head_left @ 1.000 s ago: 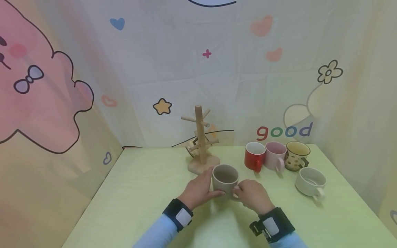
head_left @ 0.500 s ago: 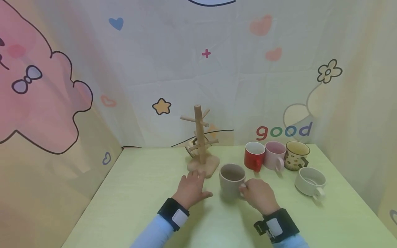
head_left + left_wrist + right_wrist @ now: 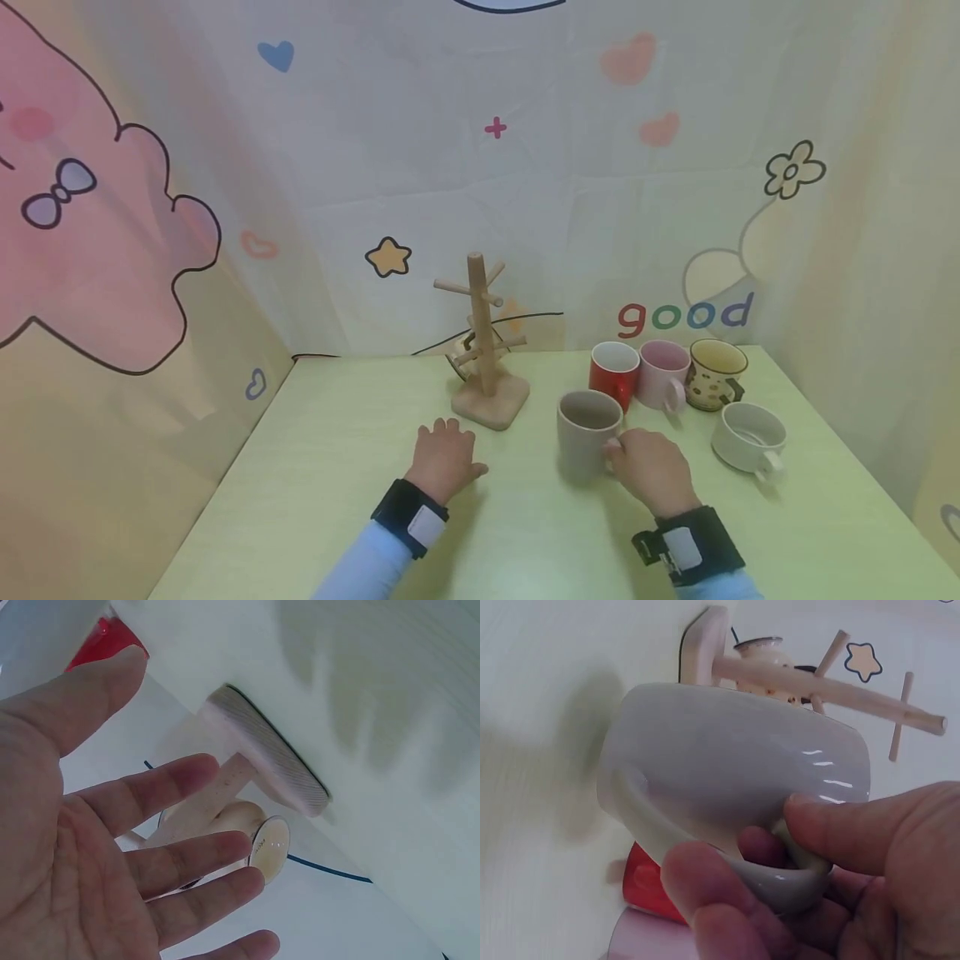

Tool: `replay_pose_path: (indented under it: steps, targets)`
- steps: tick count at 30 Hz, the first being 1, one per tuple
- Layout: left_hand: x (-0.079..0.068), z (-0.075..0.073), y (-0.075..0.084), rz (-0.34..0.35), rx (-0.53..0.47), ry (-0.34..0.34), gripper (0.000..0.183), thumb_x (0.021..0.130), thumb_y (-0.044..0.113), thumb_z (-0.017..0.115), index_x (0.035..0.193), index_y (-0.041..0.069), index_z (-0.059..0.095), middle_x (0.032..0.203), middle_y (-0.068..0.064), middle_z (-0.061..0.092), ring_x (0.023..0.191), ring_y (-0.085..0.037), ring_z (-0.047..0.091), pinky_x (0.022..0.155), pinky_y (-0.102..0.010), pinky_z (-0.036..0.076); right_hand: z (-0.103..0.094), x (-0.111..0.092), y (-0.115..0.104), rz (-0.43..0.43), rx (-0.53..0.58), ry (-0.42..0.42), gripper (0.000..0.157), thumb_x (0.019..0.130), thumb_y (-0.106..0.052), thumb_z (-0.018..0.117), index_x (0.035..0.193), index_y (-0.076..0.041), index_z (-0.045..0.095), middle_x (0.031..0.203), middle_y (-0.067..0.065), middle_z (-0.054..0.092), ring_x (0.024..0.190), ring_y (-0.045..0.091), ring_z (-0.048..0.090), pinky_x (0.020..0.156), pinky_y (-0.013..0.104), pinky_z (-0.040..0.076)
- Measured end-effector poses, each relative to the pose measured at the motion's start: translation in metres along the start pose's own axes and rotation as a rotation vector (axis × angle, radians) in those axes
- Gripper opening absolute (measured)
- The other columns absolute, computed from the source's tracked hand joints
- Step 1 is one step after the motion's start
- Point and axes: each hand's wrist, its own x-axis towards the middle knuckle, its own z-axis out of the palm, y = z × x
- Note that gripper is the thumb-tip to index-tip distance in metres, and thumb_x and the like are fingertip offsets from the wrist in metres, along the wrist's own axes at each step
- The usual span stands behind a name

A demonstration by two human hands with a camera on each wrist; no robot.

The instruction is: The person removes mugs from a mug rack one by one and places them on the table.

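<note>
By its handle, my right hand (image 3: 652, 471) grips a grey mug (image 3: 587, 433), which is upright in front of the red mug. The right wrist view shows thumb and fingers curled round the handle (image 3: 780, 881). My left hand (image 3: 444, 458) holds nothing, its fingers spread, nearest to the wooden mug tree (image 3: 491, 400). In the left wrist view its palm (image 3: 90, 862) faces the camera, apart from the mug tree's base (image 3: 262, 750). A spotted mug (image 3: 270, 851) hangs at the back of the tree, mostly hidden in the head view.
At the back right stand a red mug (image 3: 611, 367), a pink mug (image 3: 662, 375) and a yellow spotted mug (image 3: 712, 383). Closer to the front right is a low white cup (image 3: 746, 442). A printed curtain (image 3: 420, 167) hangs behind the pale table (image 3: 300, 500).
My right hand has carried the grey mug to the right, away from the mug tree. My left hand has let go of the mug and drawn back to the left.
</note>
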Motion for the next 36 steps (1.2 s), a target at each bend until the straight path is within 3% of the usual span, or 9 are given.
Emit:
replay_pose_path:
  steps: [15, 26, 36]
  targets:
    - [0.001, 0.002, -0.004, -0.034, 0.001, -0.038, 0.047, 0.08, 0.049, 0.079, 0.101, 0.008, 0.071, 0.094, -0.012, 0.061, 0.093, -0.031, 0.056, 0.082, -0.053, 0.049, -0.019, -0.005, 0.04, 0.096, 0.01, 0.037, 0.031, 0.098, -0.023, 0.053, 0.074, -0.006, 0.06, 0.066, 0.006, 0.051, 0.06, 0.022, 0.048, 0.052, 0.032, 0.035]
    - [0.0, 0.003, -0.002, -0.033, 0.006, -0.049, 0.047, 0.081, 0.049, 0.079, 0.101, 0.007, 0.07, 0.095, -0.013, 0.061, 0.093, -0.031, 0.056, 0.083, -0.053, 0.049, -0.027, -0.012, 0.064, 0.147, -0.02, 0.16, 0.04, 0.099, -0.024, 0.046, 0.065, -0.005, 0.055, 0.059, 0.006, 0.05, 0.055, 0.024, 0.048, 0.049, 0.033, 0.034]
    - [-0.002, 0.004, -0.001, -0.02, 0.001, -0.039, 0.045, 0.081, 0.049, 0.078, 0.099, 0.008, 0.071, 0.094, -0.012, 0.061, 0.093, -0.03, 0.056, 0.082, -0.052, 0.05, -0.027, -0.012, 0.077, 0.208, -0.021, 0.209, 0.047, 0.101, -0.029, 0.042, 0.06, -0.007, 0.051, 0.057, 0.007, 0.049, 0.053, 0.024, 0.049, 0.048, 0.034, 0.035]
